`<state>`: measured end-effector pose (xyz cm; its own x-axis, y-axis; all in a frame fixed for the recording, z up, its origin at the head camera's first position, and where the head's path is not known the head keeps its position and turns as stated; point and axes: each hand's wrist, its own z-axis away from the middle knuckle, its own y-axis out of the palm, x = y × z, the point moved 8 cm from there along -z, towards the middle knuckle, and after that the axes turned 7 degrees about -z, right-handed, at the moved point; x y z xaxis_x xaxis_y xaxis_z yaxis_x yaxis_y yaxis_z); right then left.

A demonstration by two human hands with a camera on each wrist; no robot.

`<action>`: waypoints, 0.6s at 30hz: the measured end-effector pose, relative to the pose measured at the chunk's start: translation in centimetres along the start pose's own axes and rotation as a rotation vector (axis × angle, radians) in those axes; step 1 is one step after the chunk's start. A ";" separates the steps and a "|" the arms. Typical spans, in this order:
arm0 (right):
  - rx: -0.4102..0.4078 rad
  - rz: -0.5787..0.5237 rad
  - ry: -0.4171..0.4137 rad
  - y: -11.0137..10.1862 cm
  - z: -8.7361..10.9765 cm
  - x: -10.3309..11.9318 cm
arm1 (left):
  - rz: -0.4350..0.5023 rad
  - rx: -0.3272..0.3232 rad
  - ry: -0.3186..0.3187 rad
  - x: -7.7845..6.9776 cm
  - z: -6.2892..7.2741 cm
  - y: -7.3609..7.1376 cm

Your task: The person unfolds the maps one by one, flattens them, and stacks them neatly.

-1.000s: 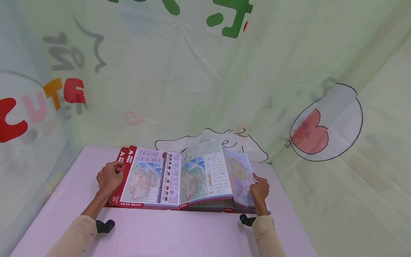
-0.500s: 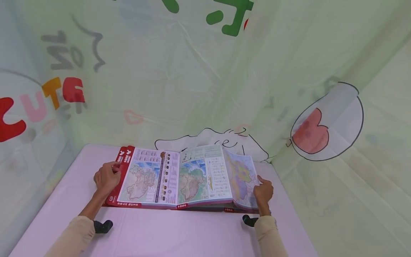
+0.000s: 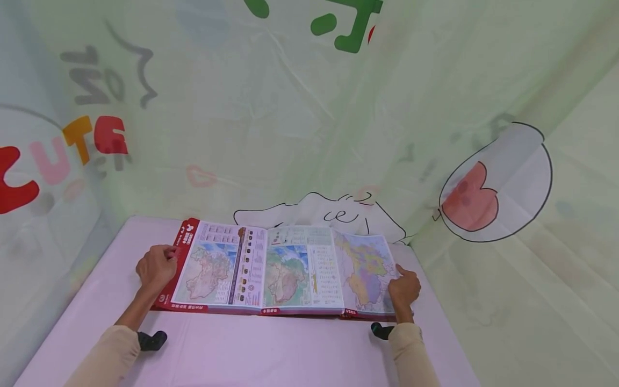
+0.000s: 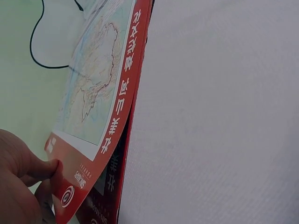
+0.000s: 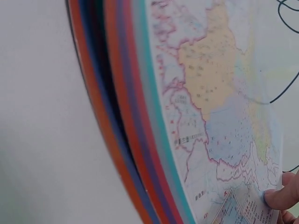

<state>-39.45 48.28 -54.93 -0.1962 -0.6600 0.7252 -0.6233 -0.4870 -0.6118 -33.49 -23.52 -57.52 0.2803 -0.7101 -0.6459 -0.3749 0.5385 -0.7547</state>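
A fold-out map [image 3: 287,274] lies spread across the table in three printed panels, with a red border on its left. My left hand [image 3: 157,267] pinches that red border. In the left wrist view, thumb and finger of the left hand [image 4: 23,179] lift the corner of the top sheet [image 4: 88,135] off a similar red-edged layer [image 4: 100,205] underneath. At the opposite end, my right hand [image 3: 405,288] grips the map's right edge. Its thumb [image 5: 280,196] lies on the printed face in the right wrist view, where colour-banded folded layers [image 5: 135,102] show along the edge.
A pale pink cloth covers the table [image 3: 256,352]. Behind it hangs a light green printed curtain [image 3: 217,123], with further curtain on the left and right. Dark wrist mounts [image 3: 152,341] show below both hands.
My right hand has moved right and the raised middle and right panels have come down, lying flatter and wider. The left hand has shifted slightly left, still holding the red border.
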 end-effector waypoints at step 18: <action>-0.006 -0.017 -0.024 -1.4 1.8 2.4 | 0.001 -0.022 -0.038 1.0 0.0 0.3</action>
<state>-37.66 46.37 -52.90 -0.1672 -0.6654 0.7276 -0.6308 -0.4950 -0.5976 -33.32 -24.10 -58.36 0.3133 -0.6916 -0.6508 -0.3947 0.5284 -0.7516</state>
